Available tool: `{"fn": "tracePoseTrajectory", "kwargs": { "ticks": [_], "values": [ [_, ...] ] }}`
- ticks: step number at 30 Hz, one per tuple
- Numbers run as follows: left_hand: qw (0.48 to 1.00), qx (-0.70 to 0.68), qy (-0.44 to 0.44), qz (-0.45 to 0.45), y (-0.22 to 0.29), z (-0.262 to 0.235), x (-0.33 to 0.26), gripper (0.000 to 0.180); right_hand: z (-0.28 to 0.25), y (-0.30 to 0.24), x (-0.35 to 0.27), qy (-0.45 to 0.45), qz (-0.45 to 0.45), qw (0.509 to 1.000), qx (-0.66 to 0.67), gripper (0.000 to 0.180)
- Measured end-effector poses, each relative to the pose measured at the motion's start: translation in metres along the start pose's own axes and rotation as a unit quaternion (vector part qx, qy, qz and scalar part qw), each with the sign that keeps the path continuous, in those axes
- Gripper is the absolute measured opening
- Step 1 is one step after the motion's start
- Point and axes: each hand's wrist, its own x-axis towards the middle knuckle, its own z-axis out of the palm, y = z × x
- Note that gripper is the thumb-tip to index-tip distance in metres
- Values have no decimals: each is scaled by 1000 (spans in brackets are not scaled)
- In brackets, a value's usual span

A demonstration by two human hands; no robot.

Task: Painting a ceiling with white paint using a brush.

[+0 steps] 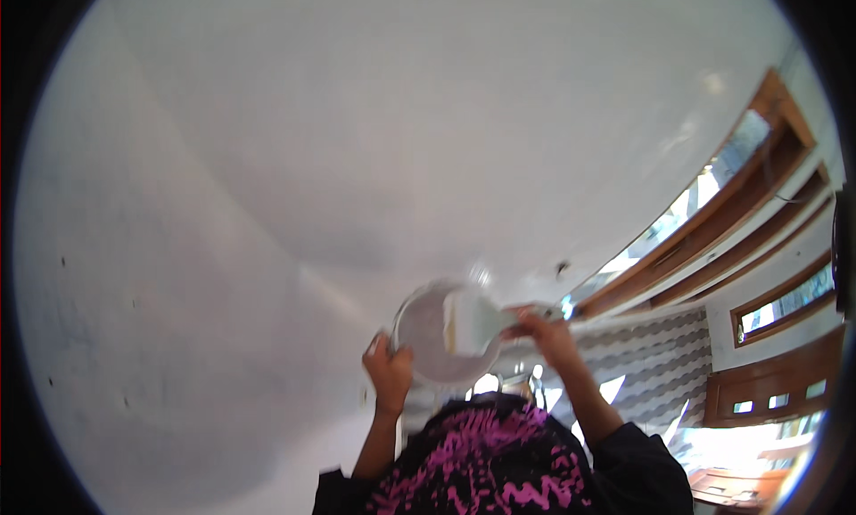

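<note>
My left hand [389, 370] is closed on the left rim of a round white bucket [421, 344], thumb over the edge. Inside the bucket is a pale greyish-white surface; whether it is liquid I cannot tell. A wide, flat paintbrush [473, 322] with a pale handle lies across the bucket's mouth, its broad bristle end pointing left over the inside. The fingers of my right hand [542, 333] are wrapped round its handle at the bucket's right side. Slight blur hides whether the bristles touch the bucket's contents.
A large whitish wall [267, 158] fills the left and top of the view, with a few small dark spots. Wooden window frames [704, 230] run along the right. Below them are a grey-and-white patterned surface [651, 350] and brown wooden panelling [785, 381].
</note>
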Motion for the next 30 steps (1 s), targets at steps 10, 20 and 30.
{"fn": "tracePoseTrajectory", "kwargs": {
  "ticks": [10, 20, 30],
  "values": [
    [1000, -9, 0, -22, 22, 4, 6, 27, 2, -11, -1, -19, -37, 999, -19, 22],
    [999, -11, -12, -48, 29, 3, 14, 29, -9, -183, -13, -22, -193, 979, 60, 30],
    [999, 2, -3, -47, 8, 14, 6, 28, 61, -485, -52, 221, -743, 535, -337, 24]
  ]
}}
